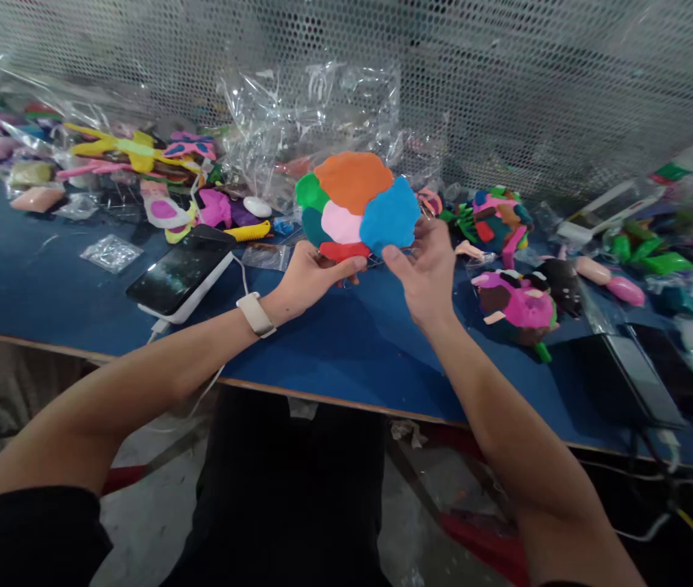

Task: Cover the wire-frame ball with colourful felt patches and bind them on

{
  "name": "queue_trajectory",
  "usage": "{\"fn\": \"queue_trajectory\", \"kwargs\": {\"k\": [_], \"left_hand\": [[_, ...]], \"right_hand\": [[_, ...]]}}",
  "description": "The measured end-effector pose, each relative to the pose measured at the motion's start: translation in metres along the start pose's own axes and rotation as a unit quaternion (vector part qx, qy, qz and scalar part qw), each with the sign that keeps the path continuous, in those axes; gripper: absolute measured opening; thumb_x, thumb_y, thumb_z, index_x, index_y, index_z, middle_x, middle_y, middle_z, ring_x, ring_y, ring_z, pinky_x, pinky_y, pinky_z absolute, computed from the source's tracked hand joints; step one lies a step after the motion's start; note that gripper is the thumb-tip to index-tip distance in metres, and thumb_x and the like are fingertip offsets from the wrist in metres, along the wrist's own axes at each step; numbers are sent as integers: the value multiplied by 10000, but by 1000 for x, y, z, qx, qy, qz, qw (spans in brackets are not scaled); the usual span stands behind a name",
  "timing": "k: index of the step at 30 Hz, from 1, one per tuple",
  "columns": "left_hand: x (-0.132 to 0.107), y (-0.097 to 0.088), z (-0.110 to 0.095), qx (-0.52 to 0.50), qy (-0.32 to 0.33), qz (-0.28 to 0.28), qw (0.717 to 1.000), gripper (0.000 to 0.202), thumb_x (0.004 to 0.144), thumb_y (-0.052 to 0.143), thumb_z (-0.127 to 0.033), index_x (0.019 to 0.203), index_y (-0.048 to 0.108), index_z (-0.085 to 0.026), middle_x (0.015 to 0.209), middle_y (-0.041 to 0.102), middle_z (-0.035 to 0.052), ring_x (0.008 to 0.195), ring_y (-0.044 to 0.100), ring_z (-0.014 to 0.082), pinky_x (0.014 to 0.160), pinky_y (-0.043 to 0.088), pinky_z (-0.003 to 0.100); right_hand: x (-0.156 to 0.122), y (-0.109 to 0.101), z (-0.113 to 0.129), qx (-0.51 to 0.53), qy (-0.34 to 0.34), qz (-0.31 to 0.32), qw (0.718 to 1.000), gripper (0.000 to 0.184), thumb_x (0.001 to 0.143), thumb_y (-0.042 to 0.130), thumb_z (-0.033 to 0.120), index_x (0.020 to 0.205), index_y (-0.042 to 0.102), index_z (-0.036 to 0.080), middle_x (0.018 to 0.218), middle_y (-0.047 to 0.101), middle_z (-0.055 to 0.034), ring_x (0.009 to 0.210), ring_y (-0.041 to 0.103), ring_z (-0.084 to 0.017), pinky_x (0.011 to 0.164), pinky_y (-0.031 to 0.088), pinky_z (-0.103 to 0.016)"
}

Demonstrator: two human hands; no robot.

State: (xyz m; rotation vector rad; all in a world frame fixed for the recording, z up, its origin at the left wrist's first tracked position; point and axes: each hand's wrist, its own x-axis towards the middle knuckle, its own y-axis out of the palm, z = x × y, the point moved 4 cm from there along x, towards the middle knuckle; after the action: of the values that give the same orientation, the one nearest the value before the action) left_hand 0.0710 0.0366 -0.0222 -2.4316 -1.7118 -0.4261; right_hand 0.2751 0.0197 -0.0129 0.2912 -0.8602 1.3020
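Observation:
Both my hands hold up a flat, rounded piece of modelling clay (342,222) above the blue table. Its patches are orange on top, blue at the right, pink in the middle, red at the bottom, and two greens at the left. My left hand (315,281) grips the lower left edge, its thumb along the red patch. At the lower right, my right hand (425,273) pinches the blue patch, thumb in front and fingers behind. What lies behind the piece is mostly hidden.
A phone on a white power bank (184,273) lies left, near a yellow cutter (249,231). Colourful clay figures (518,306) and black devices (621,375) with cables are at the right. Clear plastic bags (315,114) lean on the perforated metal panel (505,73) behind the blue table (346,350).

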Motion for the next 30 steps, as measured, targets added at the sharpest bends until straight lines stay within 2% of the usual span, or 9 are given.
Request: {"fn": "queue_trajectory", "kwargs": {"k": [3, 6, 10, 13, 20, 26, 30], "left_hand": [[1, 1, -2, -19, 27, 3, 999, 473, 860, 941, -618, 863, 840, -157, 747, 801, 71, 646, 720, 138, 581, 559, 263], [2, 3, -3, -34, 44, 9, 998, 481, 846, 955, -620, 873, 803, -164, 774, 799, 68, 643, 713, 139, 565, 556, 271], [2, 3, -3, -26, 32, 4, 999, 482, 848, 950, -623, 850, 794, -167, 761, 794, 66, 636, 693, 133, 586, 563, 276], [1, 2, -2, -27, 9, -9, 1000, 483, 851, 951, -614, 794, 803, -158, 700, 760, 54, 618, 666, 123, 599, 556, 276], [3, 2, 2, -131, -35, -30, 990, 522, 716, 1046, -607, 814, 788, -165, 755, 752, 33, 661, 660, 117, 573, 522, 260], [2, 1, 7, -151, -62, -35, 986, 472, 727, 1050, -558, 784, 801, -161, 724, 719, 16, 666, 633, 108, 576, 487, 254], [2, 0, 10, -160, -101, -41, 981, 455, 719, 1058, -533, 777, 808, -157, 770, 761, 33, 698, 650, 117, 607, 482, 271]], "right_hand": [[-3, 13, 0, 112, 108, 57, 986, 622, 898, 869, 731, 1327, 669, 328, 1147, 799, -50, 987, 799, -262, 848, 682, -432], [-2, 15, 9, 139, 138, 47, 980, 710, 798, 955, 731, 1318, 678, 335, 1062, 809, -24, 901, 794, -257, 786, 676, -428], [-2, 17, 9, 157, 170, 31, 972, 552, 782, 975, 711, 1073, 740, 304, 878, 770, 5, 760, 747, -209, 686, 637, -382], [-6, 22, 6, 184, 204, 29, 961, 504, 764, 993, 690, 915, 748, 277, 762, 729, 25, 685, 699, -168, 664, 612, -347], [-8, 26, 13, 178, 201, 27, 963, 487, 722, 1015, 676, 797, 763, 267, 736, 753, 24, 672, 695, -165, 696, 627, -359], [-11, 29, 10, 181, 212, 27, 960, 458, 736, 1012, 660, 722, 766, 273, 708, 737, 18, 680, 691, -170, 692, 619, -362], [-12, 31, 7, 194, 223, 23, 955, 455, 703, 1037, 638, 697, 767, 271, 693, 734, 22, 664, 682, -165, 684, 609, -356]]}}
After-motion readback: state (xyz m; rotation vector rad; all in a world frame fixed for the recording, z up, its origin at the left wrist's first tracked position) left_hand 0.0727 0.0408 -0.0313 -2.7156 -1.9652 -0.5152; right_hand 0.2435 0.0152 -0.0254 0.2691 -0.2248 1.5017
